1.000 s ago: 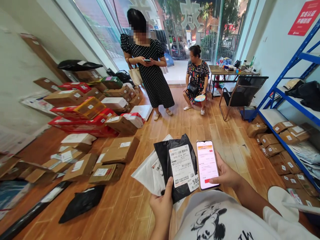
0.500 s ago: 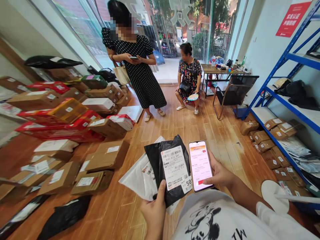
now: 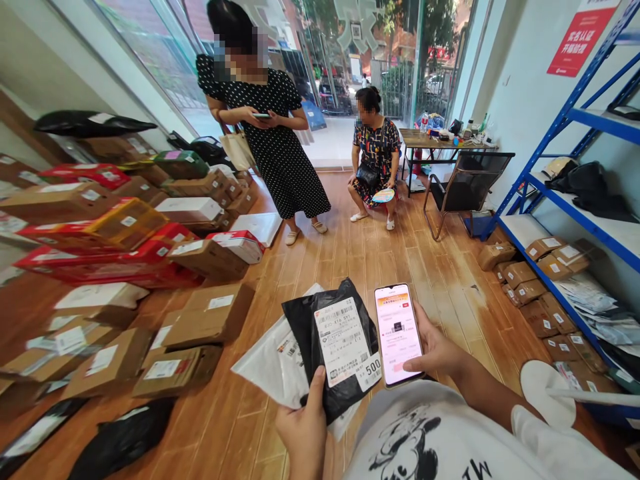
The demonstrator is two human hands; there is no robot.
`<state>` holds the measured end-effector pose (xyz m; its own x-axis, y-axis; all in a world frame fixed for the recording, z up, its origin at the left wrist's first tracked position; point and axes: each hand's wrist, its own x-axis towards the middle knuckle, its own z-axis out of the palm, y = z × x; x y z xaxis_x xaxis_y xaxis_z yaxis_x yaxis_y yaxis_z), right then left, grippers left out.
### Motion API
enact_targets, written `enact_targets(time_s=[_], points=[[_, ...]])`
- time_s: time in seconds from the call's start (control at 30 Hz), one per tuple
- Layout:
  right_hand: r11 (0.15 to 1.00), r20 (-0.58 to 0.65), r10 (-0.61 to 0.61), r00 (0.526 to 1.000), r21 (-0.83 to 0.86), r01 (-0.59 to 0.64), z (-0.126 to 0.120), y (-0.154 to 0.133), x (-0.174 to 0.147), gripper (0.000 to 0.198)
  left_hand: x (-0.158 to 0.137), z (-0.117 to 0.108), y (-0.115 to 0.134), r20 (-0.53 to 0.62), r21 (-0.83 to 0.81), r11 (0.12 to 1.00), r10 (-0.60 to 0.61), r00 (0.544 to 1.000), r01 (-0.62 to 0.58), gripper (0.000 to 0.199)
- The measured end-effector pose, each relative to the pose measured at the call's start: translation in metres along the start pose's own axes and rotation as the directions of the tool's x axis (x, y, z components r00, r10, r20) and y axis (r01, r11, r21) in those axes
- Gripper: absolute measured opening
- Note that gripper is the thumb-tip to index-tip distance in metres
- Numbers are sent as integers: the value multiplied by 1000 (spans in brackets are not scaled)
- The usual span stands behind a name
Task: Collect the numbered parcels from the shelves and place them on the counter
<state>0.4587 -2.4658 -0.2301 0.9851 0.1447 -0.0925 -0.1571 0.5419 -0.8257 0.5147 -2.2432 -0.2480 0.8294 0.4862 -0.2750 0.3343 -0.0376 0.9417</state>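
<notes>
My left hand [image 3: 304, 421] is closed on two mailing bags, its thumb lying over the front one. That front bag is a black parcel bag [image 3: 301, 320] with a white shipping label [image 3: 341, 363] facing up. Behind it, a white parcel bag [image 3: 265, 363] sticks out to the left and below. Just to the right, my right hand [image 3: 436, 347] grips a smartphone [image 3: 399, 337] from its right side, thumb over the lower screen. A bright pink and white page shows on the screen, with a small dark box near its middle. The phone's edge is close beside the black bag.
Stacked cardboard boxes [image 3: 210, 313] and other parcels cover the floor at left. One person [image 3: 260, 127] stands ahead holding a phone; another person [image 3: 375, 153] sits near a table [image 3: 425, 139] and chair [image 3: 470, 180]. Blue shelving [image 3: 565, 127] with parcels lines the right side.
A small dark box has appeared on the phone screen, and the red button there has turned pale. Both hands keep their holds, sitting slightly further left and lower in view.
</notes>
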Motion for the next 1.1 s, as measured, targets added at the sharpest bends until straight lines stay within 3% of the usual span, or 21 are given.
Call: enact_targets(time_s=[0.3,0.57,0.77,0.87,1.0,1.1], points=[[995,-219,43,975,97,-22,2,6,6,94,5,-5,-4,-54,43,998,-38,998,40,66],[988,-320,24,947,149,25,4,9,14,64,5,2,-4,-63,41,999,-32,997,34,67],[996,-293,19,956,90,7,-3,7,15,85,16,10,-9,-21,92,995,-35,999,36,67],[997,-316,-6,949,76,32,-10,7,17,83,20,21,-4,13,117,992,-38,999,36,64],[995,-374,-34,927,75,66,-28,2,29,82,26,49,6,65,136,989,-63,996,53,61],[992,-415,-48,909,86,92,-49,-9,45,80,34,81,15,89,160,984,-87,992,72,61]])
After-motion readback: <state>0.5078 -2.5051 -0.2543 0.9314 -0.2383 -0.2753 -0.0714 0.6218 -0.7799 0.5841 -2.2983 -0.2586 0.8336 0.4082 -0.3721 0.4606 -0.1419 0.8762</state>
